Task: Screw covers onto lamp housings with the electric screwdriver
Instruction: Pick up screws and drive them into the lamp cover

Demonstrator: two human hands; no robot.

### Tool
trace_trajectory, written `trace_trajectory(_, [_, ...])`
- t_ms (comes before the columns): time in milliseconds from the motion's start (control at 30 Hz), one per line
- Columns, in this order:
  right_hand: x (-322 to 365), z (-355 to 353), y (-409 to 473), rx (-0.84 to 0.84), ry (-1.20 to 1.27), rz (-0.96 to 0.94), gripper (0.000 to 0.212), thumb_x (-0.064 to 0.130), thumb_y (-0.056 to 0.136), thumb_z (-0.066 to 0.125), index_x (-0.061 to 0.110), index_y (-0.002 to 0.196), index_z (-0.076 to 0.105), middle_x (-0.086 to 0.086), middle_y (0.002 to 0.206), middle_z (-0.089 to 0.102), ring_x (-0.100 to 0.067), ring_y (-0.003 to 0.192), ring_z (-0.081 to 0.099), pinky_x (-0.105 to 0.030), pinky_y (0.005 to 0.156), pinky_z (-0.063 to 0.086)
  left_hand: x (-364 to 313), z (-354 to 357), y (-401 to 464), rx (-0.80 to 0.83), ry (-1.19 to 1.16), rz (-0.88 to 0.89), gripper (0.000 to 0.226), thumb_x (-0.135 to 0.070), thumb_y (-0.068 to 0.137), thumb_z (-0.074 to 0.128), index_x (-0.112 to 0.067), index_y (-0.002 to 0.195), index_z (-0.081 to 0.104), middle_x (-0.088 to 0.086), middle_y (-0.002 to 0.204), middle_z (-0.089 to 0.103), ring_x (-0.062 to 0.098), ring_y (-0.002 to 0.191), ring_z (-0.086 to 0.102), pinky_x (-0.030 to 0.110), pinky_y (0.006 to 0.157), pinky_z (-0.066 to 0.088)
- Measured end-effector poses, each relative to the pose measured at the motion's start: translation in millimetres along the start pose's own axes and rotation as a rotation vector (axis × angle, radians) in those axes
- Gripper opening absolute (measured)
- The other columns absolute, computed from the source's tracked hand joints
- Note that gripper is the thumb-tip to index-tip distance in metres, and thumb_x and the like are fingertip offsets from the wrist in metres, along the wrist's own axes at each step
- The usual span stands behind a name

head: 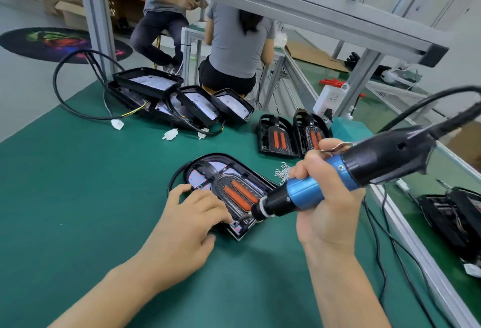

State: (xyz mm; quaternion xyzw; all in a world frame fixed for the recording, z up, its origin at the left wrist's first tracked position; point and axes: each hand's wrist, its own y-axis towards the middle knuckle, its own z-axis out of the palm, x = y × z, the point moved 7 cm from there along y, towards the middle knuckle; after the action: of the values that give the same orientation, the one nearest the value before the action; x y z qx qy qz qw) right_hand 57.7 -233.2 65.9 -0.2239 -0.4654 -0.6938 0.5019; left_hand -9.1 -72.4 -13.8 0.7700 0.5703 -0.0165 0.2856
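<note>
Near the middle of the green table (78, 184), the lamp housing (205, 171) lay flat with its cover (235, 193) seated, my left hand (192, 213) pressing spread fingers on it. My right hand (325, 197) gripped the electric screwdriver (325, 184), fingers curled round its barrel, bit at the near corner. I judged the bit wanted squaring to the screw, cover pinned firmly.

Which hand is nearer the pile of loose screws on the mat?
Right. The right hand, gripping the electric screwdriver, sits just beside the screw pile. The left hand rests on the lamp housing, across the cover from the pile.
</note>
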Motion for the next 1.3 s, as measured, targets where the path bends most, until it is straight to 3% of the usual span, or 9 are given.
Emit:
trace_trajectory(133, [-3, 14, -3, 0.064, -0.034, 0.011, 0.031, -0.003, 0.072, 0.060, 0.027, 0.078, 0.064, 0.002, 0.061, 0.051, -0.017, 0.054, 0.050, -0.027, 0.059, 0.046, 2, 2, 1, -0.022, 0.014, -0.017, 0.038, -0.006, 0.060, 0.081, -0.027, 0.089, 0.070, -0.018, 0.094, 0.065, 0.004, 0.101, 0.047, 0.036, 0.103, 0.019])
trace_trajectory(300, [-4, 19, -4, 0.065, -0.048, 0.022, 0.026, -0.003, 0.073, 0.060, 0.022, 0.081, 0.060, 0.001, 0.060, 0.051, -0.016, 0.053, 0.050, -0.028, 0.058, 0.045, 6, 3, -2, -0.017, -0.030, -0.066, 0.027, -0.016, 0.065, 0.076, -0.026, 0.090, 0.071, -0.018, 0.093, 0.066, 0.009, 0.096, 0.060, 0.031, 0.103, 0.016])
trace_trajectory(400, [-3, 16, -3, 0.040, -0.056, 0.021, 0.023, -0.001, 0.073, 0.060, 0.019, 0.084, 0.057, 0.003, 0.060, 0.051, -0.017, 0.054, 0.049, -0.030, 0.059, 0.044, 10, 1, -4, -0.061, -0.164, -0.152, 0.023, -0.027, 0.068, 0.064, -0.027, 0.090, 0.071, -0.020, 0.094, 0.065, 0.004, 0.097, 0.057, 0.023, 0.105, 0.014])
trace_trajectory(633, [10, 11, 3, 0.031, -0.030, -0.035, 0.021, -0.001, 0.076, 0.057, 0.017, 0.087, 0.054, 0.004, 0.058, 0.053, -0.015, 0.053, 0.050, -0.028, 0.061, 0.044, 14, -4, 1, -0.154, -0.304, -0.274, 0.021, -0.041, 0.071, 0.061, -0.032, 0.088, 0.069, -0.026, 0.088, 0.063, -0.008, 0.097, 0.047, 0.015, 0.102, 0.012])
trace_trajectory(733, [16, 6, 8, 0.006, 0.022, -0.046, 0.020, -0.001, 0.078, 0.055, 0.015, 0.089, 0.052, 0.005, 0.058, 0.051, -0.013, 0.051, 0.050, -0.027, 0.059, 0.045, 7, -4, 13, -0.136, -0.278, -0.269, 0.025, -0.047, 0.068, 0.061, -0.034, 0.087, 0.069, -0.020, 0.088, 0.065, -0.003, 0.093, 0.051, 0.013, 0.097, 0.010])
trace_trajectory(867, [20, 2, 9, -0.016, 0.054, -0.036, 0.020, -0.001, 0.077, 0.055, 0.015, 0.088, 0.053, 0.005, 0.058, 0.050, -0.011, 0.050, 0.050, -0.023, 0.057, 0.045, -3, -1, 27, -0.110, -0.205, -0.228, 0.029, -0.050, 0.070, 0.058, -0.032, 0.088, 0.072, -0.018, 0.084, 0.065, 0.004, 0.089, 0.052, 0.023, 0.089, 0.016])
trace_trajectory(1000, [24, 0, 9, -0.023, 0.060, -0.038, 0.020, -0.001, 0.076, 0.055, 0.015, 0.088, 0.052, 0.005, 0.056, 0.051, -0.011, 0.050, 0.050, -0.023, 0.055, 0.046, -7, 1, 31, -0.056, -0.101, -0.189, 0.027, -0.044, 0.078, 0.052, -0.026, 0.072, 0.072, -0.012, 0.070, 0.064, 0.011, 0.081, 0.053, 0.029, 0.086, 0.020])
trace_trajectory(1167, [19, 0, 4, -0.010, 0.043, -0.017, 0.020, -0.001, 0.076, 0.057, 0.014, 0.088, 0.052, 0.004, 0.058, 0.052, -0.013, 0.051, 0.050, -0.025, 0.056, 0.045, -2, -12, 22, -0.102, 0.119, -0.083, 0.013, -0.027, 0.073, 0.066, -0.028, 0.062, 0.070, -0.013, 0.061, 0.061, 0.016, 0.063, 0.057, 0.032, 0.074, 0.025])
trace_trajectory(1300, [9, 4, 0, 0.001, -0.007, -0.001, 0.023, -0.002, 0.073, 0.060, 0.020, 0.081, 0.059, 0.001, 0.059, 0.051, -0.018, 0.053, 0.048, -0.028, 0.058, 0.044, 3, -11, 23, -0.004, 0.238, -0.052, 0.017, -0.022, 0.070, 0.081, -0.024, 0.058, 0.069, -0.010, 0.060, 0.057, 0.018, 0.063, 0.057, 0.036, 0.076, 0.027])
